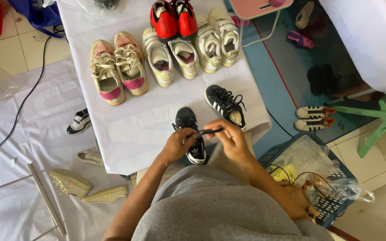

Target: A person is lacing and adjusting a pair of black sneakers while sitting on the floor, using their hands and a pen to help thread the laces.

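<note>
Both my hands are at the near edge of the tabletop [126,134], pinching one black lace [211,131] stretched between them. Left hand [175,145] grips its left end, fingers closed on it; right hand [231,138] pinches the right end between thumb and forefinger. The lace belongs to the black shoe [188,127] under my hands, toe pointing to 12 o'clock, heel at the edge.

Count on the tabletop, white cover:
- black shoes with white stripes: 2, the one in hand and its mate [225,106] at 1 o'clock, just beside my right hand.
- cream shoes with pink trim [118,68]: 2, at 10 o'clock.
- white shoes [170,56]: 2, at 12 o'clock.
- red shoes [174,18]: 2, far edge, lying partly on the white ones.
- cream strap shoes [217,38]: 2, at 1 o'clock, far side.

Floor, 9 o'clock: 1 black-and-white shoe [79,122]. At 3 o'clock: 2 white shoes with orange heels [314,118]. At 4 o'clock: 1 blue basket [273,154].
</note>
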